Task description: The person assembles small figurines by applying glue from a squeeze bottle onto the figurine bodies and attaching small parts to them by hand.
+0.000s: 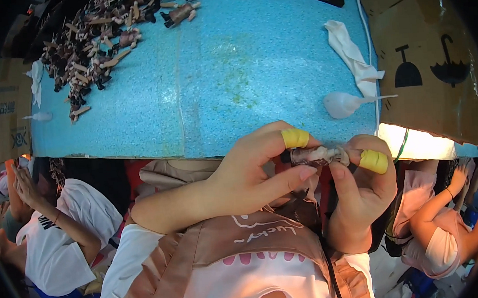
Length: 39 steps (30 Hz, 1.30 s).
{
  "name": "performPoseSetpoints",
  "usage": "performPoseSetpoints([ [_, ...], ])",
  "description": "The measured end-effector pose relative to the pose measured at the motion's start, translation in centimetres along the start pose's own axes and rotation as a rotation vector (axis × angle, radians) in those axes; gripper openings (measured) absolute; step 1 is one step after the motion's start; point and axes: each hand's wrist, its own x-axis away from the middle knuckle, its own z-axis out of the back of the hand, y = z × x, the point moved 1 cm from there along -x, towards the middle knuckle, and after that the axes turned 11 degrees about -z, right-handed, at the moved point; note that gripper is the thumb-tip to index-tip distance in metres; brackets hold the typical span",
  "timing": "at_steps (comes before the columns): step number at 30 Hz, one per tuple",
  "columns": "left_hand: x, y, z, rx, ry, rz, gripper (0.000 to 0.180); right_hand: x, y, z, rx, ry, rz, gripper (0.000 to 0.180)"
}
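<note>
Doll part (316, 155), small, brownish and pale, sits pinched between both hands just near of the blue counter (233, 66). Left hand (252, 176) closes thumb and yellow-capped forefinger on its left end; right hand (360, 182), also yellow-capped, grips the right end. It looks like a fitting or twisting step, and the next move seems to call for a steady hold and a small, careful turn. A pile of similar parts (98, 37) lies loose at far left, in no container; cardboard box (426, 53) at right shows no contents.

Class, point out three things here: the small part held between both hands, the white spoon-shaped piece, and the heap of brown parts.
small part (318, 155), head view, middle
white spoon-shaped piece (340, 105), head view, bowl
heap of brown parts (95, 40), head view, centre
</note>
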Motion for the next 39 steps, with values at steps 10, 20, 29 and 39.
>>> performPoseSetpoints([
  [10, 0.5, -0.8, 0.8, -0.025, 0.032, -0.075, 0.031, -0.1, -0.5, -0.7, 0.199, -0.042, 0.016, 0.028],
  [20, -0.1, -0.8, 1.5, -0.111, 0.012, -0.055, 0.031, 0.0, -0.3, -1.3, 0.445, -0.028, 0.157, 0.027],
  [29, -0.2, -1.2, 1.9, 0.032, 0.031, -0.149, 0.033, 0.5, -0.1, -1.7, 0.567, -0.049, 0.275, 0.025],
  [39, 0.0, -1.0, 1.9, 0.121, 0.036, -0.079, 0.032, 0.1, 0.3, -2.0, 0.271, -0.077, 0.11, 0.032],
])
